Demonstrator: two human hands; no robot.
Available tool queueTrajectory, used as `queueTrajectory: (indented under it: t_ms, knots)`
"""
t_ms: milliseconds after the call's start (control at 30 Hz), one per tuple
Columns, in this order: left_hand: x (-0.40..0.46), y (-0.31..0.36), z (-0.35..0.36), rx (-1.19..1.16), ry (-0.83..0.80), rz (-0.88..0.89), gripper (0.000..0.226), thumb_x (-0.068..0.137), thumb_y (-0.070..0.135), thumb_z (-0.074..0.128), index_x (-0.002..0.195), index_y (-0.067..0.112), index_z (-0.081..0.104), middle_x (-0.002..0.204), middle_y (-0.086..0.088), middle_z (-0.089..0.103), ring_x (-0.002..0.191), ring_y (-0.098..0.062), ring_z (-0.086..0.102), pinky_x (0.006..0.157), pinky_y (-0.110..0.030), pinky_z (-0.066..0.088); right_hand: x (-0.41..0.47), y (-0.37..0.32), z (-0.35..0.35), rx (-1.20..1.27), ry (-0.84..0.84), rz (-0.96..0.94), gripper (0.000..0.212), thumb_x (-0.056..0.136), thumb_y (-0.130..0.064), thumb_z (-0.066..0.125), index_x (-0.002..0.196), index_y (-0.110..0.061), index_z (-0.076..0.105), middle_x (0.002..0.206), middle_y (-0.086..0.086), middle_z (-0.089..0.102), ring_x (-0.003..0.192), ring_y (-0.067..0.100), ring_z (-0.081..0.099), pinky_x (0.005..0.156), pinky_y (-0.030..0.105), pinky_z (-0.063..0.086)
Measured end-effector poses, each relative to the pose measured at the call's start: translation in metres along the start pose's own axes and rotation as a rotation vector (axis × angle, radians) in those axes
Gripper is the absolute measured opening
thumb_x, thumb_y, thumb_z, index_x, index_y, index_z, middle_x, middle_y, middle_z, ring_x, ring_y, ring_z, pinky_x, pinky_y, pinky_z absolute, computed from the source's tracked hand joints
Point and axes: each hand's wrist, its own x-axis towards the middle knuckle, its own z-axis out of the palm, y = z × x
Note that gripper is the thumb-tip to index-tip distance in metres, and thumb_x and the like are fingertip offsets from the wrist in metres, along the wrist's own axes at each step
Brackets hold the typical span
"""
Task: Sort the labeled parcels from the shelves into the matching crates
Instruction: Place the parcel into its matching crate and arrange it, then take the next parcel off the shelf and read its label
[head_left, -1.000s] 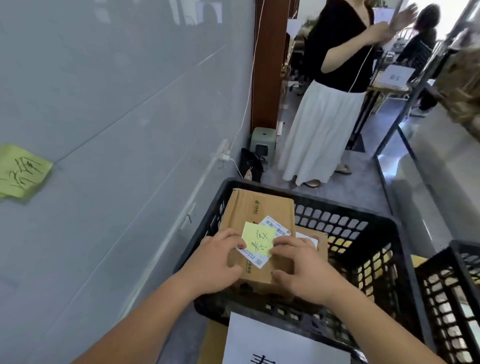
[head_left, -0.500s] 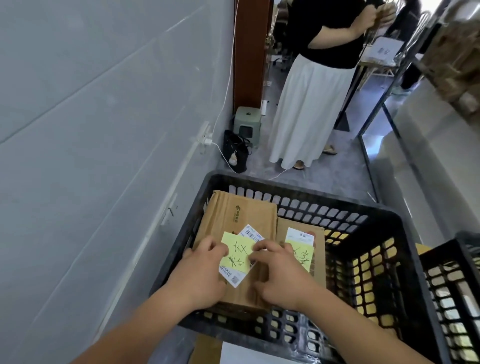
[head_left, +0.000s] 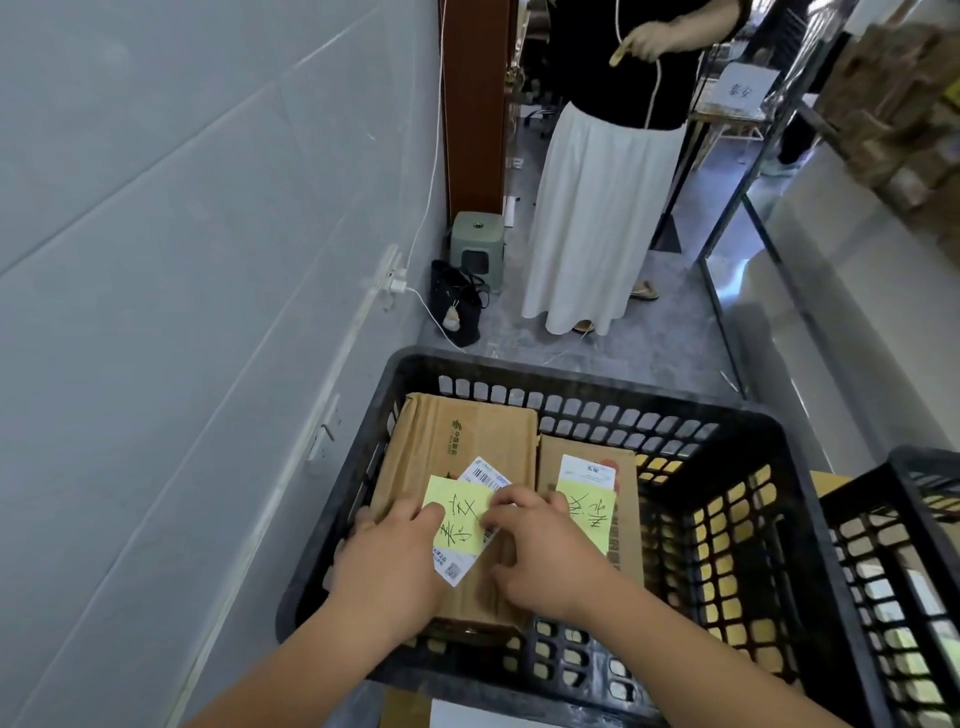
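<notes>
A brown cardboard parcel (head_left: 462, 441) with a yellow sticky note (head_left: 460, 517) and a white shipping label lies low in the left part of a black slotted crate (head_left: 753, 467). Both hands grip its near end: my left hand (head_left: 387, 564) at the left edge, my right hand (head_left: 540, 551) on top beside the note. A second brown parcel (head_left: 626, 525) with its own yellow note (head_left: 587, 512) lies right next to it in the crate.
A grey wall runs along the left. A second black crate (head_left: 904, 545) stands at the right. Beyond the crate a person in a white skirt (head_left: 597, 218) stands on the floor, near a small green box (head_left: 477, 248) and a black bag (head_left: 457, 306). Shelving (head_left: 883, 104) fills the far right.
The parcel has gone down from above the crate's rim into the crate, beside the second parcel, with both hands still on it. The view has tilted downward.
</notes>
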Motion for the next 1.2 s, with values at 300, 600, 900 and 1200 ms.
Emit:
queueTrajectory:
  t_ms: [300,600,900,1200]
  knots:
    - [-0.008,-0.007,0.000,0.164,-0.115,0.059,0.118,0.065,0.077,0.071,0.157,0.028,0.015,0.168,0.004,0.007,0.155,-0.028,-0.003,0.125,-0.044,0.012,0.000,-0.005,0.005,0.049,-0.014,0.045,0.059,0.083,-0.019,0.067,0.142,-0.023,0.057,0.148,-0.012,0.034,0.132,0.030,0.026,0.116,0.036,0.031]
    - [-0.004,-0.002,-0.017,0.152,-0.069,0.132,0.092,0.070,0.083,0.058,0.144,0.030,0.041,0.150,0.005,0.040,0.137,-0.019,0.036,0.107,-0.039,0.043,-0.017,-0.001,-0.014,-0.032,0.021,0.023,0.063,0.090,-0.035,0.069,0.149,-0.028,0.049,0.157,-0.011,0.035,0.138,0.026,0.033,0.117,0.041,0.035]
    - [-0.037,0.075,-0.033,0.041,0.072,0.215,0.084,0.086,0.068,0.059,0.155,0.035,0.026,0.165,0.003,0.021,0.151,-0.023,0.017,0.119,-0.042,0.028,-0.112,0.033,-0.054,-0.137,0.190,0.046,0.064,0.095,-0.045,0.062,0.154,-0.036,0.038,0.162,-0.008,0.032,0.149,0.022,0.024,0.122,0.043,0.029]
    - [-0.115,0.236,-0.015,0.087,0.136,0.455,0.082,0.086,0.069,0.058,0.154,0.039,0.026,0.162,0.004,0.026,0.149,-0.021,0.022,0.118,-0.041,0.029,-0.281,0.110,-0.086,-0.163,0.429,0.188,0.065,0.096,-0.056,0.056,0.155,-0.036,0.036,0.163,-0.005,0.031,0.150,0.021,0.021,0.126,0.042,0.012]
